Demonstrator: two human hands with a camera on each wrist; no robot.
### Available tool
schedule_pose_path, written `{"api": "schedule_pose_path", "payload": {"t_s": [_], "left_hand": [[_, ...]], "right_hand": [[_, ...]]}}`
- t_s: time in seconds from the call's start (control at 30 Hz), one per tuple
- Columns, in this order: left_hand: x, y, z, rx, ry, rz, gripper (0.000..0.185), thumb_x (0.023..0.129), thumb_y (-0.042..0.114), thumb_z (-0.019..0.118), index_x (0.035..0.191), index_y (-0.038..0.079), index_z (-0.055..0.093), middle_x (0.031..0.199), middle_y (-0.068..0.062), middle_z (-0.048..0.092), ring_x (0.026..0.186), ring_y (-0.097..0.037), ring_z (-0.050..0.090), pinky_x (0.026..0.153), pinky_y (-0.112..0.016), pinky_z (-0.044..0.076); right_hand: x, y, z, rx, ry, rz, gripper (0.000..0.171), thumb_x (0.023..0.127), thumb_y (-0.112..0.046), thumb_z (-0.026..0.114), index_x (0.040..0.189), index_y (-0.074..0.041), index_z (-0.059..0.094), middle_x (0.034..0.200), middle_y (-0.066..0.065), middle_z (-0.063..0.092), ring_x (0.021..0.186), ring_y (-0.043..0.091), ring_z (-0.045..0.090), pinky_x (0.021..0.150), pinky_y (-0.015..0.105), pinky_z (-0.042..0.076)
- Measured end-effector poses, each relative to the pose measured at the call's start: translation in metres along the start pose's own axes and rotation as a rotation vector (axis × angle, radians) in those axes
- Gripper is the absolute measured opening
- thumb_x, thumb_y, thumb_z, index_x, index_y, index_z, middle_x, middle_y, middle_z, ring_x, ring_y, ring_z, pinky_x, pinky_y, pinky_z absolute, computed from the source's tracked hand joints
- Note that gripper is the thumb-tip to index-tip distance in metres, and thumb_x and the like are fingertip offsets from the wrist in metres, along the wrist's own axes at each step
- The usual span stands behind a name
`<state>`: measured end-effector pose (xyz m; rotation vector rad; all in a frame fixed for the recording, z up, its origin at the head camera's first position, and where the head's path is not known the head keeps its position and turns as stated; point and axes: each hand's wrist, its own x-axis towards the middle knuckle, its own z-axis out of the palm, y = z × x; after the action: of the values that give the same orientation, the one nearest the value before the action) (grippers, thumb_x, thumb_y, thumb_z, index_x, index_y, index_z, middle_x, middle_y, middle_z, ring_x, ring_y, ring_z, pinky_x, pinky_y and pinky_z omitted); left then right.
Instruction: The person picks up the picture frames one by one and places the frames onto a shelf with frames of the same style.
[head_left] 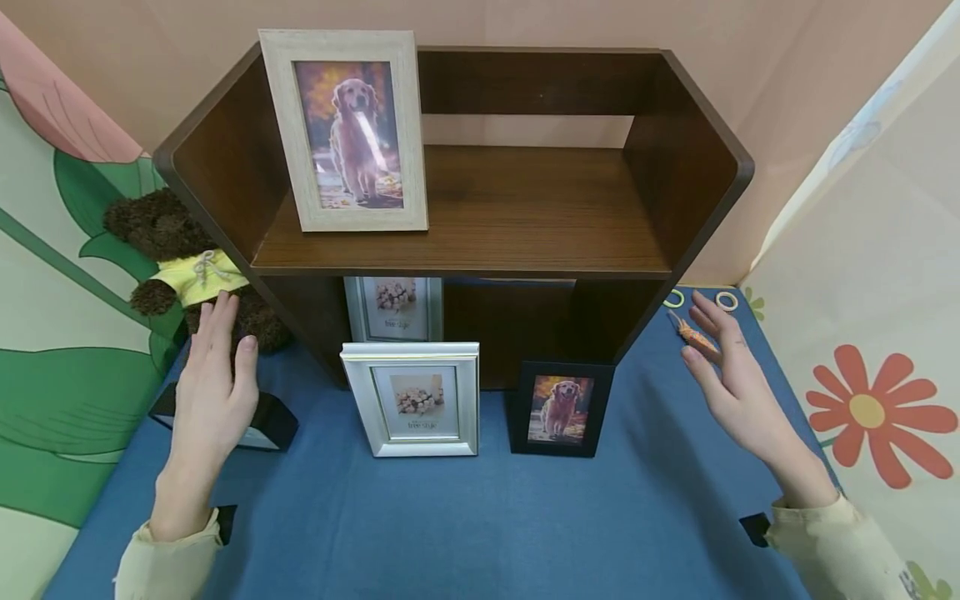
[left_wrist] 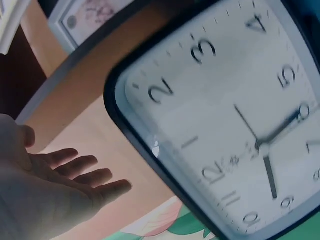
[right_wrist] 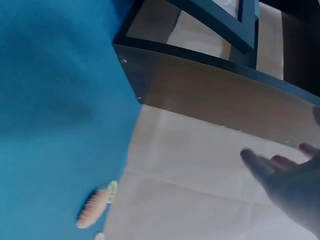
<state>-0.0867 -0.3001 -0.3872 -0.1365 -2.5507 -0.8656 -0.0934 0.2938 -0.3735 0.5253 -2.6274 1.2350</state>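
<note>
My left hand [head_left: 215, 377] hovers flat with straight fingers over a black square clock [head_left: 266, 423] lying on the blue tablecloth [head_left: 480, 517]. In the left wrist view the clock's white face [left_wrist: 235, 125] fills the frame beside my open left hand [left_wrist: 55, 192], which holds nothing. My right hand [head_left: 726, 367] is open at the shelf's right side, next to a small orange toy [head_left: 696, 337]. The right wrist view shows my right hand's fingers [right_wrist: 280, 172] spread and empty, with the orange toy [right_wrist: 93, 209] on the cloth.
A dark wooden shelf [head_left: 480, 225] carries a light-framed dog photo [head_left: 345, 129]. A silver frame [head_left: 412, 400] and a small black dog frame [head_left: 558, 408] stand in front; another silver frame [head_left: 393, 308] stands inside. A brown teddy bear [head_left: 187, 267] sits left. Two rings [head_left: 726, 300] lie back right.
</note>
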Motion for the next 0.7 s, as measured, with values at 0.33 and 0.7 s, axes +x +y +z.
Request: {"api": "schedule_pose_path", "payload": {"t_s": [0.33, 0.7], "left_hand": [[-0.003, 0.011, 0.015, -0.092, -0.006, -0.03, 0.06, 0.118, 0.032, 0.04, 0.169, 0.003, 0.025, 0.174, -0.018, 0.023, 0.162, -0.037, 0.015, 0.124, -0.064, 0.016], [-0.004, 0.019, 0.027, -0.173, 0.017, -0.076, 0.058, 0.119, 0.029, 0.039, 0.169, 0.004, 0.026, 0.173, -0.019, 0.027, 0.158, -0.043, 0.024, 0.124, -0.063, 0.02]], "right_hand": [[-0.021, 0.02, 0.022, 0.149, -0.125, -0.084, 0.094, 0.098, 0.019, 0.063, 0.171, -0.017, 0.017, 0.173, 0.006, 0.027, 0.148, 0.006, 0.044, 0.106, 0.015, 0.043], [-0.041, 0.03, 0.057, 0.271, -0.151, -0.069, 0.092, 0.097, 0.02, 0.064, 0.171, -0.014, 0.02, 0.167, 0.001, 0.036, 0.14, 0.007, 0.053, 0.104, 0.02, 0.048]]}}
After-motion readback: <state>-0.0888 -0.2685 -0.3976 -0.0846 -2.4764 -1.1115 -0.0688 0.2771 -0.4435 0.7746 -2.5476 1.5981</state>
